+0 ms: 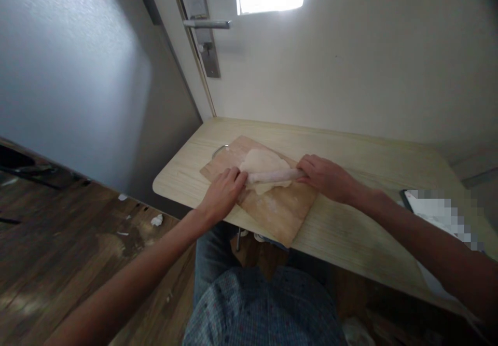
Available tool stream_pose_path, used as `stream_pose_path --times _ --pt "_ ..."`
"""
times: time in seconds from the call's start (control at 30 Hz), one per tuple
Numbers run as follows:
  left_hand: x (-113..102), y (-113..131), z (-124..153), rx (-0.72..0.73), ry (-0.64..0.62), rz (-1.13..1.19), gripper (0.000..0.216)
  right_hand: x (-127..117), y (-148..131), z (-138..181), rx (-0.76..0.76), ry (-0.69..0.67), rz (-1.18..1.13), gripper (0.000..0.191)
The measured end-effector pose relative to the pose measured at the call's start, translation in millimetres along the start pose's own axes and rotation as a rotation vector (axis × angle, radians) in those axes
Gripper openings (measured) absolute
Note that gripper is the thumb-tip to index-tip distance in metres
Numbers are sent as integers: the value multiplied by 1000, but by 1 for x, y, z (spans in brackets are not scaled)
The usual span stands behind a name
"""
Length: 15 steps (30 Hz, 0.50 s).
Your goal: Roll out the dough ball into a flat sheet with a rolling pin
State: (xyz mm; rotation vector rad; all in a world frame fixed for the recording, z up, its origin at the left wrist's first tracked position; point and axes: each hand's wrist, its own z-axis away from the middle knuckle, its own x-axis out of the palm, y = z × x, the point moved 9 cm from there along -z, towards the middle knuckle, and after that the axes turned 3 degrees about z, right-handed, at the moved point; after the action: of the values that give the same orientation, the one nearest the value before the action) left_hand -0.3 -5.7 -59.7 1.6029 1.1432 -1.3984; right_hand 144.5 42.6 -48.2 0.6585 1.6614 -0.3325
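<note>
A flattened sheet of pale dough point(261, 159) lies on a wooden board point(286, 213) dusted with flour in places. Across the dough rests a light-coloured rolling pin point(274, 176). My left hand point(225, 190) is closed round the pin's left end, and my right hand point(321, 177) grips its right end. The fingers cover both tips of the pin. The board sits at an angle on the table, one corner reaching the front edge. Behind the board's left side shows part of a round rim point(220, 149); the rest of it is hidden.
The pale wooden table point(358, 149) stands against a white door point(350, 66) with a metal handle point(208, 24). A grey panel point(78, 76) rises on the left. Near my right forearm lies a dark-edged flat object point(424, 206), partly blurred out. Scraps of paper point(156, 220) litter the floor.
</note>
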Motion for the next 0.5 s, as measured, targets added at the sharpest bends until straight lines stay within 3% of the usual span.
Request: stream_pose_path --times 0.17,0.33,0.5 --pt "1 -23 -11 22 -62 26 24 8 3 -27 -28 -34 -124 29" --pt "5 -28 -17 98 -94 156 33 21 2 -42 -9 6 -218 45" --pt "7 -48 -39 -110 -17 120 42 41 20 -55 190 -92 -279 52"
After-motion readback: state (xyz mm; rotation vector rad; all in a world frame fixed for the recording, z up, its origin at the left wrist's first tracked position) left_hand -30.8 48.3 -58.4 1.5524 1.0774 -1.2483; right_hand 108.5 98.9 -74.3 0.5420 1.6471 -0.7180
